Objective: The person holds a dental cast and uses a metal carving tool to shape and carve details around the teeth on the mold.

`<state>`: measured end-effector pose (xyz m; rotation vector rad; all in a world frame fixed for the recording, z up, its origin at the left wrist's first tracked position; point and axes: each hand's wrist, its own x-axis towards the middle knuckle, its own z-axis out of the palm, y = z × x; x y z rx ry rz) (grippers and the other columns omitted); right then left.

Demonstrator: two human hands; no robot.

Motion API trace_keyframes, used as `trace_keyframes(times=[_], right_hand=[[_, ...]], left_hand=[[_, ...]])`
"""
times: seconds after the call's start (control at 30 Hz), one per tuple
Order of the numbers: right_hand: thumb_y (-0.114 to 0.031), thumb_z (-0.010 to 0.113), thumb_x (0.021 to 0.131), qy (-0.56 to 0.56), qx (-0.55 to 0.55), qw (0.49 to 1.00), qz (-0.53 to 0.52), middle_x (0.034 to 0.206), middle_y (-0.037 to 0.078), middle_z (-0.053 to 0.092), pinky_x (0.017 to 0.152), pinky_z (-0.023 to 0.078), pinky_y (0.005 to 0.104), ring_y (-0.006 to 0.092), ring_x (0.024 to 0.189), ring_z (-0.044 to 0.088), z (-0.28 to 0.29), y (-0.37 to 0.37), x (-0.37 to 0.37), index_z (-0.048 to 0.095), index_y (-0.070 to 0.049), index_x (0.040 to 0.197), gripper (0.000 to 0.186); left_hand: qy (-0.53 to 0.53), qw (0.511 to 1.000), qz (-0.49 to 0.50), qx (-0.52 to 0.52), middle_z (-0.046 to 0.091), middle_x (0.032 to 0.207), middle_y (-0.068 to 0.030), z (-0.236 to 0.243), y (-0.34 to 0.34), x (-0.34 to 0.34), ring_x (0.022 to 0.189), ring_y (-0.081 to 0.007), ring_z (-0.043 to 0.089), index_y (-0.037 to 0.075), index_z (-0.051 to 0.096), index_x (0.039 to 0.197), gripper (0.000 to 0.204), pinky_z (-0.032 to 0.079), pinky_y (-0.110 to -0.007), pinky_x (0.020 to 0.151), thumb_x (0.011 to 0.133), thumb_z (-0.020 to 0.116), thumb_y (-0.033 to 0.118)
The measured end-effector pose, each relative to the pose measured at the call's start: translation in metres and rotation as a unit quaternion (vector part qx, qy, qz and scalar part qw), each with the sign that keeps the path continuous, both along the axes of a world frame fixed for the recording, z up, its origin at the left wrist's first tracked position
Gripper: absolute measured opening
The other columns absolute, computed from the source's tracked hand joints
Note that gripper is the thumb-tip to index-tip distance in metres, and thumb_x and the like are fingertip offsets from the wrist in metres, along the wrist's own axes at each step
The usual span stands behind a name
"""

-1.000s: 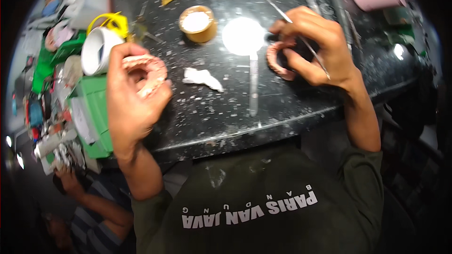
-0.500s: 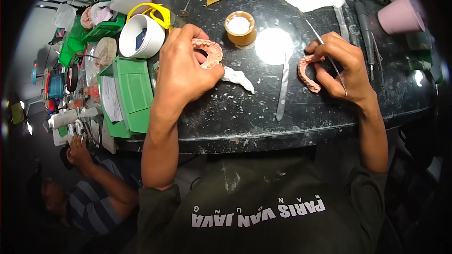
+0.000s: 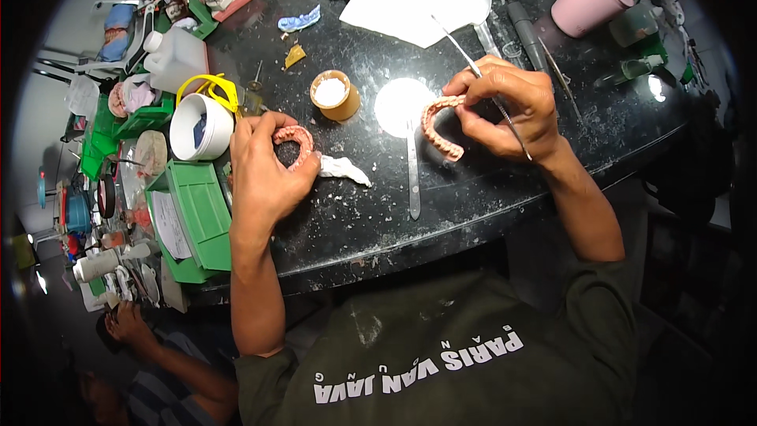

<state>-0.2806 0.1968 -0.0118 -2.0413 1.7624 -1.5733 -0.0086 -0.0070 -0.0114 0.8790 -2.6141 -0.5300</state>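
My left hand [image 3: 264, 177] is closed around a pink horseshoe-shaped dental arch model [image 3: 306, 142], its row of teeth showing past the fingers. Between finger and thumb of my right hand [image 3: 520, 102] is the end of a second, slimmer pink dental arch [image 3: 432, 128], raised above the black table. The same hand also grips a thin metal hand instrument [image 3: 453, 38], slanting across the fingers. A crumpled white strip [image 3: 345, 170] lies beside my left thumb. Between the hands rests a flat metal scalpel handle [image 3: 414, 185].
Beyond the hands stands a tan cup [image 3: 339, 106] of white material. White paper [image 3: 418, 0] and a pink cup [image 3: 591, 0] are at the back. Green bins [image 3: 206, 205], a white tub [image 3: 201, 130] and a jug [image 3: 177, 63] crowd the left. Another person's arm [image 3: 185, 367] shows lower left.
The whole view has shifted, so the table items sit further left and lower. My right hand has moved left with its arch, closer to the scalpel handle. Both hands keep their hold.
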Motion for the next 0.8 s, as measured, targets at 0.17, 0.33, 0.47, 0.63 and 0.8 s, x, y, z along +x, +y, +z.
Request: trace_keyframes(times=[0.17,0.33,0.47,0.63,0.8], right_hand=[[0.010,0.078,0.069,0.042,-0.114,0.993,0.003,0.086,0.013,0.076,0.066,0.058,0.0314,0.0232,0.076,0.073,0.020,-0.006,0.011,0.065,-0.002,0.081,0.022],[0.010,0.080,0.067,0.048,-0.176,0.983,0.036,0.088,0.013,0.076,0.065,0.059,0.0326,0.0239,0.075,0.074,0.031,-0.022,0.029,0.066,-0.002,0.087,0.027],[0.007,0.083,0.071,0.064,-0.231,0.969,0.054,0.095,0.015,0.076,0.066,0.061,0.0326,0.0253,0.078,0.076,0.035,-0.040,0.040,0.067,-0.001,0.093,0.028],[0.003,0.085,0.074,0.023,-0.232,0.972,0.031,0.104,0.020,0.076,0.070,0.063,0.0343,0.0278,0.085,0.077,0.015,-0.050,0.050,0.068,-0.002,0.094,0.028],[0.003,0.087,0.072,-0.011,-0.186,0.982,0.001,0.103,0.020,0.076,0.074,0.064,0.0354,0.0285,0.088,0.077,0.004,-0.046,0.052,0.067,-0.001,0.096,0.031]], left_hand=[[0.018,1.000,-0.012,0.000,0.055,0.118,-0.0183,0.021,0.015,0.005,0.116,-0.0366,0.054,0.003,0.066,0.120,0.049,0.044,-0.046,0.104,0.075,0.082,0.012],[0.208,0.951,-0.174,0.150,0.066,0.121,-0.0184,0.066,0.043,-0.010,0.107,-0.0279,0.067,0.001,0.068,0.127,0.049,0.053,-0.037,0.094,0.081,0.081,0.011],[0.268,0.875,-0.232,0.331,0.075,0.116,-0.0181,0.041,0.047,-0.033,0.101,-0.0175,0.072,-0.002,0.064,0.137,0.048,0.053,-0.030,0.092,0.093,0.076,0.013],[0.320,0.887,-0.218,0.253,0.076,0.113,-0.0177,0.024,0.042,-0.028,0.099,-0.0184,0.073,-0.001,0.069,0.132,0.043,0.054,-0.029,0.089,0.090,0.077,0.003],[0.283,0.915,-0.208,0.196,0.076,0.112,-0.0176,0.027,0.039,-0.023,0.098,-0.0213,0.073,-0.002,0.072,0.127,0.044,0.056,-0.031,0.088,0.083,0.081,-0.001]])
